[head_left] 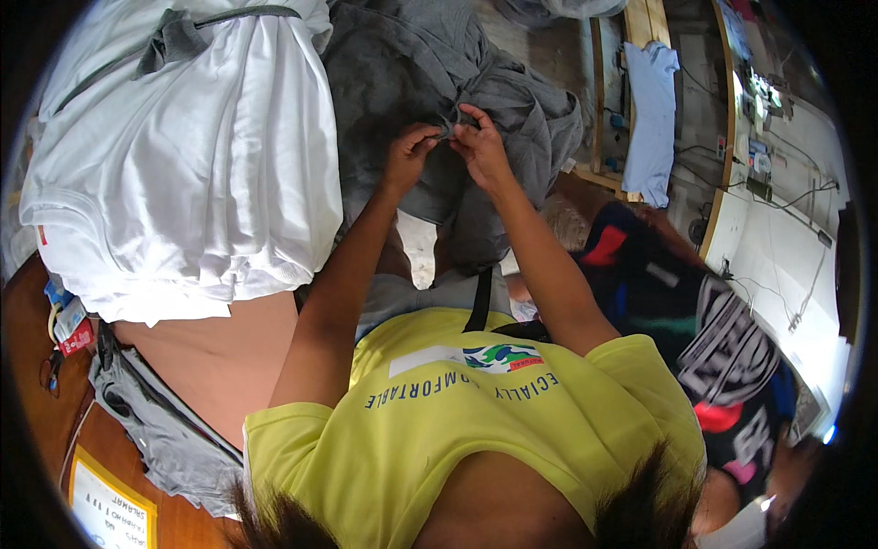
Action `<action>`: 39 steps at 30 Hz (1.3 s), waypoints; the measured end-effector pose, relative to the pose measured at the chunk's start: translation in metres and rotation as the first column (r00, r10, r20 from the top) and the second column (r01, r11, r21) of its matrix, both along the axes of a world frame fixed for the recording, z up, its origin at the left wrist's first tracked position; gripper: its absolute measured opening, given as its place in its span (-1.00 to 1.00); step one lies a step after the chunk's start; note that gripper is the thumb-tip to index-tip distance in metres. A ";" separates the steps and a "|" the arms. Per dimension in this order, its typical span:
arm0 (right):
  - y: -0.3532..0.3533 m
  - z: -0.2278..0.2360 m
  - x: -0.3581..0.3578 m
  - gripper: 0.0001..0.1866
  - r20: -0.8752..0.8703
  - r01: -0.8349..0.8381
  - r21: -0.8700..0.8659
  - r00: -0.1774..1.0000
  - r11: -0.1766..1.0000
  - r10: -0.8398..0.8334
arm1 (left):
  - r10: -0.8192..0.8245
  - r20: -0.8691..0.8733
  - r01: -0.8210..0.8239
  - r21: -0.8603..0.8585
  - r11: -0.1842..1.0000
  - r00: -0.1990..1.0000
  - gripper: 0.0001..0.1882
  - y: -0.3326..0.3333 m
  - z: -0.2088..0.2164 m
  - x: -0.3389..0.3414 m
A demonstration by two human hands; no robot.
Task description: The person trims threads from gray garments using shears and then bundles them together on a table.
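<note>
Dark grey cloth [384, 82] lies heaped in front of me, its folds gathering toward one spot between my hands. My left hand [412, 156] pinches this gathered part with thumb and fingers. Close beside it on the right, my right hand [480, 151] grips the same spot, its index finger raised a little. Whether the pinched part is a knot or only bunched fabric is hard to make out. To the left rests a large stack of white garments [183, 165], with a knotted grey cloth strip [174, 41] across its top.
Grey cloth [174, 430] lies at the lower left near a yellow-edged sign [110, 503]. On the right, light blue cloth [649, 119] hangs over a wooden frame [599, 91]. Another person in dark patterned clothing [677, 302] is close by my right side.
</note>
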State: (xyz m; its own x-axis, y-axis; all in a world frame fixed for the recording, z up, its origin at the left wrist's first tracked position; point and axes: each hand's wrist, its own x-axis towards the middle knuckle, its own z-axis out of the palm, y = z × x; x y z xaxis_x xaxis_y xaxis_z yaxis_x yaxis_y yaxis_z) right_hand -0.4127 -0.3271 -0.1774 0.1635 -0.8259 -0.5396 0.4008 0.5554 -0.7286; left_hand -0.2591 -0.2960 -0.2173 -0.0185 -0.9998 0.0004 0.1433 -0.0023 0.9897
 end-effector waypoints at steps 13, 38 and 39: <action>-0.025 0.030 0.005 -0.84 -0.247 -0.113 -0.153 0.966 0.982 0.073 | 0.051 0.819 0.475 -0.381 0.793 0.572 -0.71 -0.020 0.024 0.031; 0.011 0.049 0.062 -0.55 -0.838 -0.750 -0.530 0.534 0.397 -0.110 | 0.256 -0.503 -0.151 0.241 0.959 0.825 -0.86 0.017 -0.096 0.009; 0.011 0.038 0.045 -0.47 -0.850 -0.681 -0.504 0.499 0.531 -0.167 | 0.128 -0.361 -0.067 0.178 0.982 0.924 -0.87 0.004 -0.057 0.007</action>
State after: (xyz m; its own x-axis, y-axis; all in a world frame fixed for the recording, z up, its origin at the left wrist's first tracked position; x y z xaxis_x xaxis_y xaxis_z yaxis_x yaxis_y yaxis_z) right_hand -0.3677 -0.3164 -0.1398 0.3554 -0.9140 0.1957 -0.5683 -0.3775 -0.7311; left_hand -0.2517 -0.2916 -0.2741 0.0502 -0.9841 -0.1705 0.5057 -0.1222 0.8540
